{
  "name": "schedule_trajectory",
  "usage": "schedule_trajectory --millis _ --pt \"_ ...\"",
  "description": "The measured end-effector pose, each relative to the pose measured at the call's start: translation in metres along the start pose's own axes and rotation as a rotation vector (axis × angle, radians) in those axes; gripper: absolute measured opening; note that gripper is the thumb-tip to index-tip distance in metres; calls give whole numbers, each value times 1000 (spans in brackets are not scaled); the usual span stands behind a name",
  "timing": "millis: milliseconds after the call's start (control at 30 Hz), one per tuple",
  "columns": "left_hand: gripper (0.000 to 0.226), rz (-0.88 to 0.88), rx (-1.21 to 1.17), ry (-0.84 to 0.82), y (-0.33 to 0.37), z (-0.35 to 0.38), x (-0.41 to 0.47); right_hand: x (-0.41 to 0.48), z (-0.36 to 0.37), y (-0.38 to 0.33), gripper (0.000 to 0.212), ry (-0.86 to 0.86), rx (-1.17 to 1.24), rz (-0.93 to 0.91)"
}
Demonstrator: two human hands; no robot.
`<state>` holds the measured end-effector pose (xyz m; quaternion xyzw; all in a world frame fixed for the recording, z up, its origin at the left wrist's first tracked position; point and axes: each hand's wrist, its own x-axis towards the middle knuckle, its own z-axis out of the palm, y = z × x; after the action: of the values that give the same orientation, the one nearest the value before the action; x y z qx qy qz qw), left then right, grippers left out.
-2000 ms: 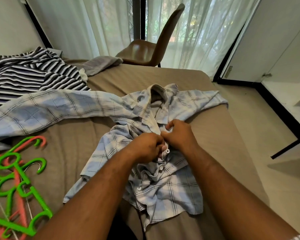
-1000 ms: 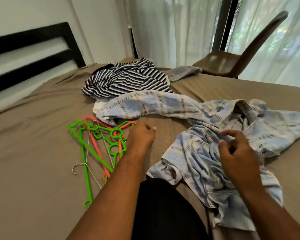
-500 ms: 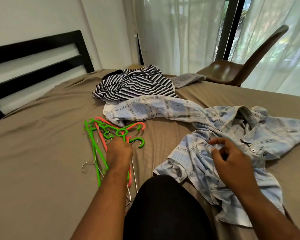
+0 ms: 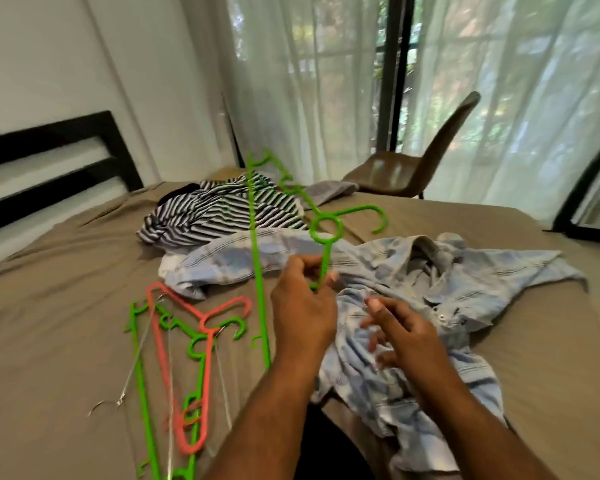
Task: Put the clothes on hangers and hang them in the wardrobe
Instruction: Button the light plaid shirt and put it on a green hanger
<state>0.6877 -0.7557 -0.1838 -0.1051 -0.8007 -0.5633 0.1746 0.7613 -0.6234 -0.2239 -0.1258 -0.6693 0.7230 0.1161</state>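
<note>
The left hand (image 4: 303, 306) holds a raised hanger (image 4: 257, 258) above the bed (image 4: 56, 313); the right hand (image 4: 400, 332) is just beside it, over the plaid shirt (image 4: 465, 292). Left of both hands, a heap of hangers (image 4: 174, 368) lies on the bed. Beyond the hands lies a striped garment (image 4: 208, 216), and behind it, off the bed's far edge, a chair (image 4: 416, 168).

Green hanger (image 4: 257, 244) raised above crumpled pale-blue plaid shirt (image 4: 430, 306) on bed.

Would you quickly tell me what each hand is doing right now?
Left hand: closed on the green hanger, lifted off the bed.
Right hand: open, empty, over the plaid shirt.
</note>
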Motion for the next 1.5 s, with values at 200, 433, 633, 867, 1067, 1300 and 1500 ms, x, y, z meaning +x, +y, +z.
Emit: schedule_trajectory --millis 200,433,633,867,1067,1300,1500 --pt "27 343 19 -648 14 76 -32 12 -49 -15 40 102 623 38" --pt "22 462 59 -658 11 141 -20 22 -108 5 37 310 760 -51" --pt "18 404 -10 -498 0 178 -7 25 -139 26 61 425 844 -160" --pt "19 406 -34 -529 -34 187 7 45 -158 14 28 415 253 -193" --pt "28 687 135 -306 -38 192 21 73 -167 5 34 465 259 -307" --pt "21 272 594 -352 -69 197 44 94 -193 -30 45 514 221 -401" --pt "26 180 485 -441 -73 203 53 91 -199 -58 33 411 43 -466"
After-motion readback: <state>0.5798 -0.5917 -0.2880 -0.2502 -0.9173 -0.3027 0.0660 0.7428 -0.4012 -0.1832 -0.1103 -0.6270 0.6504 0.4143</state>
